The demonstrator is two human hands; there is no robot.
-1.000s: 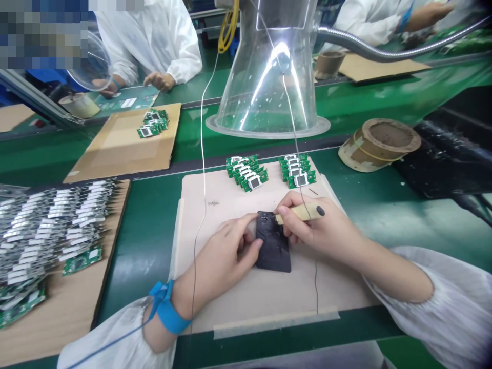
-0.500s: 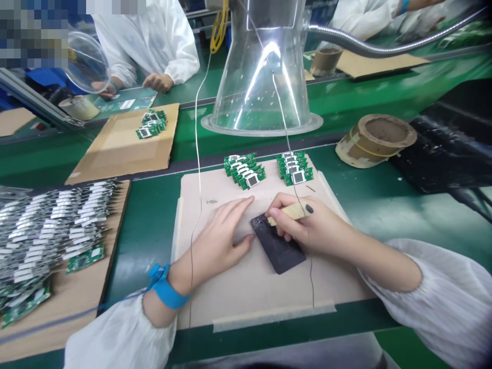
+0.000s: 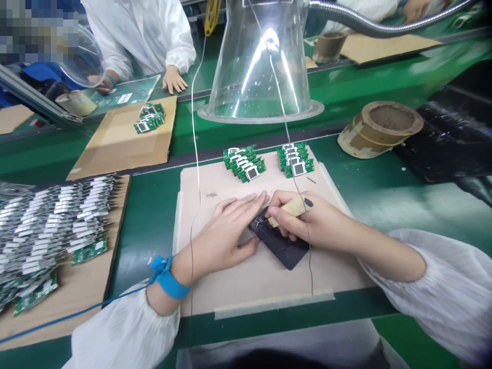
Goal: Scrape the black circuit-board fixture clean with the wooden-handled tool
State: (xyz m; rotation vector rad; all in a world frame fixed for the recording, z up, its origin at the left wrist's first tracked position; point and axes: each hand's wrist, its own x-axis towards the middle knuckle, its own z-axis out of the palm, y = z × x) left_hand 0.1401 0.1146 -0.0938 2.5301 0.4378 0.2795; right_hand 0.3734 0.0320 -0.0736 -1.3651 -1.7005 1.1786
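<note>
My right hand [image 3: 307, 220] grips a short tool [image 3: 292, 209] wrapped in beige tape, with a dark rounded end; I cannot make out its tip. The tool slants down over a black rectangular plate [image 3: 286, 251] with rounded corners and small marks at its upper left. My left hand [image 3: 228, 236] lies flat with fingers stretched out, fingertips and thumb at the plate's left edge. A blue wrist strap [image 3: 171, 282] circles my left wrist. Behind my hands, two overlapping rows of green circuit boards, a left row [image 3: 246, 165] and a right row [image 3: 295, 160], rest on the beige sheet [image 3: 246, 292].
Many white-and-green boards [image 3: 54, 220] stand packed on cardboard at the left. A clear fume hood [image 3: 261, 77] hangs above the far edge. A cardboard ring [image 3: 372, 133] sits at the right. Thin wires hang in front. Across the bench, a co-worker's hand [image 3: 173, 81] rests beside cardboard.
My left hand has moved right and up to the plate's edge. The plate has turned slightly, its lower end swinging right. The co-worker's hand has opened flat.
</note>
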